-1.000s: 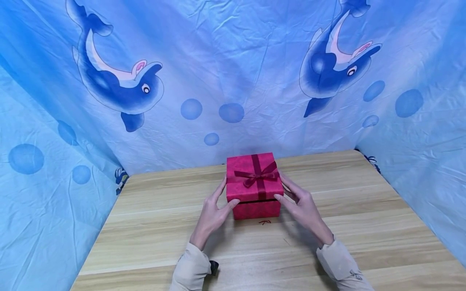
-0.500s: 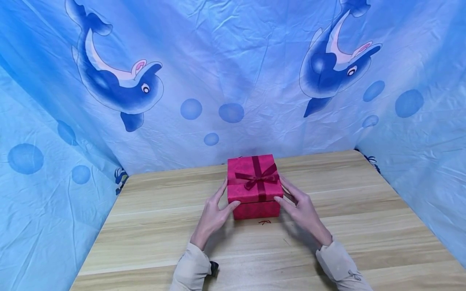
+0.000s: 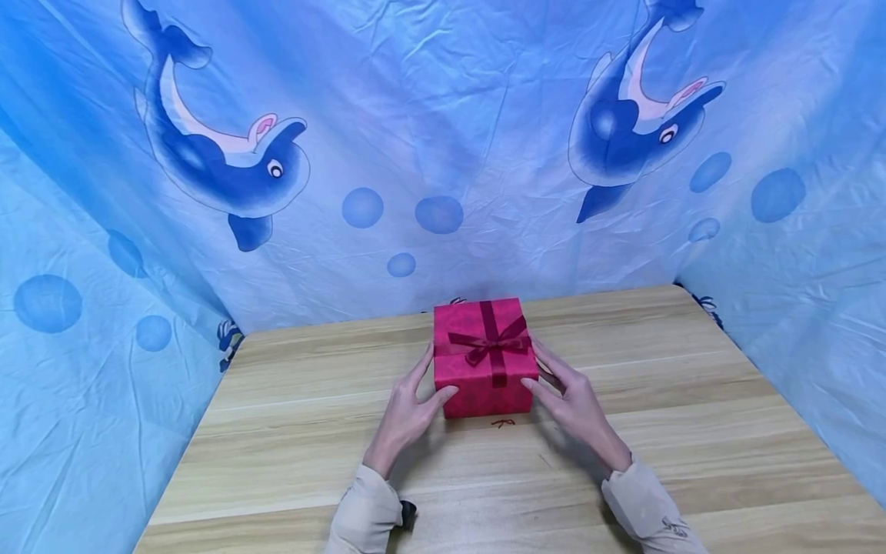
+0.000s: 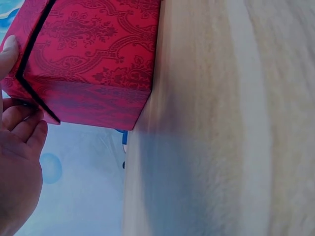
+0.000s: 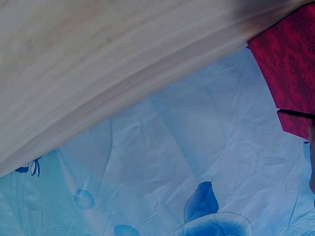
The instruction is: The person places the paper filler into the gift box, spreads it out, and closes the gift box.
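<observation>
A red patterned gift box stands upright on the table, its red lid over the top. Dark red ribbon with a bow crosses the lid. My left hand holds the lid's left side, thumb at the front corner and fingers along the side. On the opposite side, my right hand holds it the same way. A thin dark gap separates lid and box body in the left wrist view. Only a sliver of the right hand shows in the right wrist view. The box's inside is hidden.
A small red string-like piece is on the wooden table, just before the box. Blue curtains with printed dolphins stand behind the table and on both sides. A small black object sits at my left cuff.
Both hands have lowered the lid slightly over the box. The dark gap along its front edge, visible earlier in the head view, has closed from sight. The box body has stayed in place.
</observation>
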### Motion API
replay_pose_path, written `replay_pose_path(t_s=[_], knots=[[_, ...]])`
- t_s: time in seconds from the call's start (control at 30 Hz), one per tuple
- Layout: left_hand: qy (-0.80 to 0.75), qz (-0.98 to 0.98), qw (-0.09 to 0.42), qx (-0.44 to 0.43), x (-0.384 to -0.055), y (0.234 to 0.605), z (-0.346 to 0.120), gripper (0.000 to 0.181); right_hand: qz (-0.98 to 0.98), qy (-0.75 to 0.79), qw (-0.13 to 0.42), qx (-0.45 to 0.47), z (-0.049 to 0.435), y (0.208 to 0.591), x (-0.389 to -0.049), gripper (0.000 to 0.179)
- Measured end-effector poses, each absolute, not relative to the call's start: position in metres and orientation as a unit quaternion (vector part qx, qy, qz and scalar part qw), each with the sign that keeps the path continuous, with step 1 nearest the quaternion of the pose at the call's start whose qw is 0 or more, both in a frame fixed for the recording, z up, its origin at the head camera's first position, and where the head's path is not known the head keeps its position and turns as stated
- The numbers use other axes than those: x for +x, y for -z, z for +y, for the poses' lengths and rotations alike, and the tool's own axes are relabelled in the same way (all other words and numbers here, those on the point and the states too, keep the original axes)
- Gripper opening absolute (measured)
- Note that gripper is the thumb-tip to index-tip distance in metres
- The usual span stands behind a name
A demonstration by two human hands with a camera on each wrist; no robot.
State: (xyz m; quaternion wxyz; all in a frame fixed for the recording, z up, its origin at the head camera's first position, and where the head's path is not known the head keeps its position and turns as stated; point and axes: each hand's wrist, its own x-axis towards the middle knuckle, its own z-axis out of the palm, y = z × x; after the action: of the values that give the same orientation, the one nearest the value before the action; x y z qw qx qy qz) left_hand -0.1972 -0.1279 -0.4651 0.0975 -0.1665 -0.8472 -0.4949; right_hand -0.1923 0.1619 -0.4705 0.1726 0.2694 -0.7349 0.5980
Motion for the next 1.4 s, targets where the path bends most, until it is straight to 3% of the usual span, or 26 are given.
replay_pose_path(t_s=[1.4], knots=[[0.485,-0.855,0.071,-0.169,-0.198,0.477,-0.130,0.088,-0.770,-0.574,0.144,0.239,0.165,0.480,-0.193,0.061]])
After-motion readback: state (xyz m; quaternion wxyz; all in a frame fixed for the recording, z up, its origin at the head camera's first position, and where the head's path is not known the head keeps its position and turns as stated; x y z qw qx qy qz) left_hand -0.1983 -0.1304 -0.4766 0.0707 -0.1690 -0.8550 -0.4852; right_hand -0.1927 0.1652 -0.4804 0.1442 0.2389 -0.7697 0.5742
